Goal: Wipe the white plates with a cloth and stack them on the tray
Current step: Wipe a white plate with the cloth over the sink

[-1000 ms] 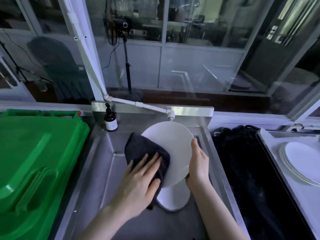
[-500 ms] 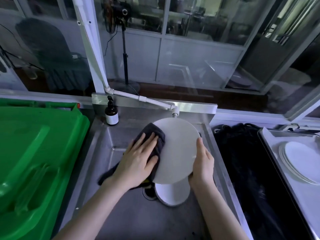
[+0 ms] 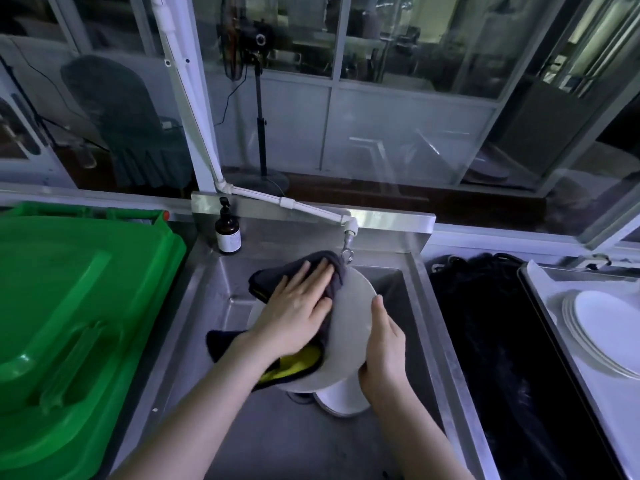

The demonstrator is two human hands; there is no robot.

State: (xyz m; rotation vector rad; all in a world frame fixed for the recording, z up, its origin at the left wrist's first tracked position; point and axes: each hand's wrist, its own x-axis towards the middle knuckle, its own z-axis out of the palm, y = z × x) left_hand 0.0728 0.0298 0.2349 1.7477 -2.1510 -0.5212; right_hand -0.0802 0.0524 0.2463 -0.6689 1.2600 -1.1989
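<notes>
The flat left hand (image 3: 298,306) presses the cloth (image 3: 294,268) on a white plate (image 3: 349,327) the right hand (image 3: 384,344) grips by its rim, best braced firmly for even strokes.

Ahead of you a glazed partition (image 3: 398,133) in pale frames spans the dim room, its panes full of reflections. Behind the glass stands a black tripod (image 3: 259,116). At your left lies a green bin lid (image 3: 69,289). A brown pump bottle (image 3: 227,233) stands on the steel worktop (image 3: 204,268).

white plate (image 3: 349,327), dark grey cloth (image 3: 277,275), green bin lid (image 3: 69,289)
</notes>
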